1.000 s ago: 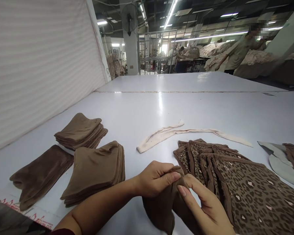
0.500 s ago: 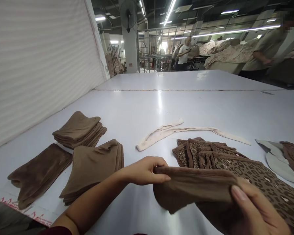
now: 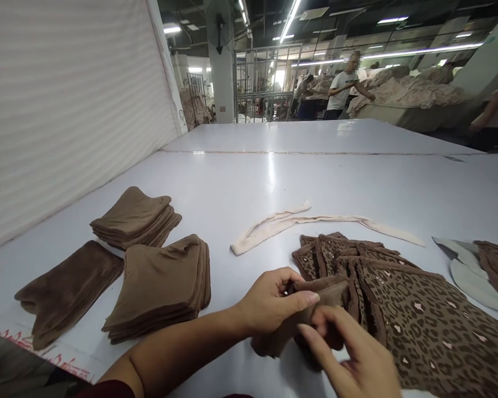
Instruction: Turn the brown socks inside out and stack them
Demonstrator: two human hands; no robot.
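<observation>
My left hand (image 3: 271, 301) pinches a small brown plush fabric piece (image 3: 326, 290) by its upper edge, thumb on top. The piece is folded and bunched, its lower part hanging dark and blurred above the table. Close beside it, my right hand (image 3: 352, 351) is closed, thumb and fingers pinching the lower right part of the same fabric. Partly behind my right hand lies a fanned pile of leopard-print fabric pieces (image 3: 423, 309) with brown plush edges. Left of my hands is a stack of brown fabric pieces (image 3: 160, 282).
Two more brown stacks, one farther back (image 3: 130, 213) and one darker (image 3: 70, 287), lie at the left. A pale fabric strip (image 3: 282, 221) curves across the white table (image 3: 232, 177). Grey-white cut pieces (image 3: 477, 279) lie far right. A white fabric sheet (image 3: 74, 99) hangs left. People stand beyond.
My right hand has moved left, close to my left hand, so the stretched brown piece is now bunched between them. My left hand shifted slightly right. People in the background have moved.
</observation>
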